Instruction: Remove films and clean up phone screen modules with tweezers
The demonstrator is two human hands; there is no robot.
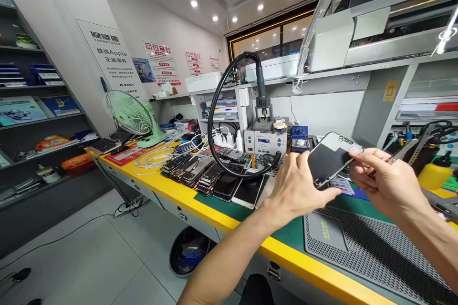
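Observation:
A phone screen (327, 161), its dark inner side facing me, is held tilted above the bench. My left hand (295, 183) grips it along the left edge, thumb stretched out below. At the screen's right corner, the thumb and finger of my right hand (388, 178) pinch the edge. A slim metal tool (399, 152), which looks like tweezers, appears to lie in the right hand too; its grip is partly hidden. Below both hands is a grey perforated mat (379, 248) with a flat grey plate (327, 231) on it.
Left of my hands lie several opened phones (193, 169) and a white-fronted phone (248, 191). A black hose (211, 119) arches over them from the hot-air station (265, 140). A green fan (130, 113) stands farther left. A yellow bottle (434, 171) is at right.

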